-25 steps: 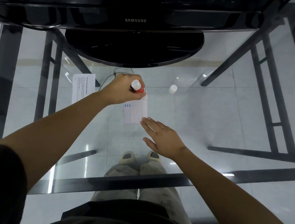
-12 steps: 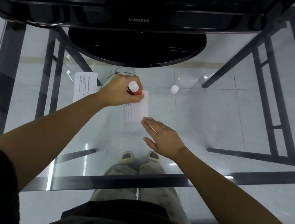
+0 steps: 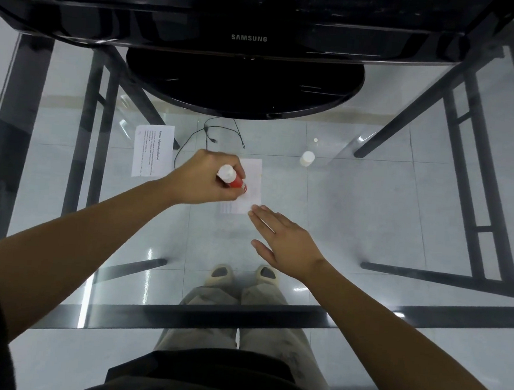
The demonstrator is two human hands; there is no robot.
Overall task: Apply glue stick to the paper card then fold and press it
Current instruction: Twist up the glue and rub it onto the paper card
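Left hand [image 3: 203,178] — gripping glue stick [image 3: 236,181] — overlaps card [image 3: 253,176]; cap [image 3: 307,158] (white) lies beyond.

Glass table [image 3: 369,234], black monitor stand [image 3: 242,86] at back, printed sheet [image 3: 152,151], paper card [image 3: 252,179], white cap [image 3: 307,158]

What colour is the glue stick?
Red, with a white end. The glue stick shows best in the head view, gripped by the left hand.

I see a black Samsung monitor [image 3: 249,37] at the far side of the glass worktop [image 3: 117,316], standing on its round base [image 3: 243,83]. A printed sheet [image 3: 153,151] lies left of a thin black cable [image 3: 207,132]. Floor tiles [image 3: 372,204] and beige shoes [image 3: 222,273] show through the glass.
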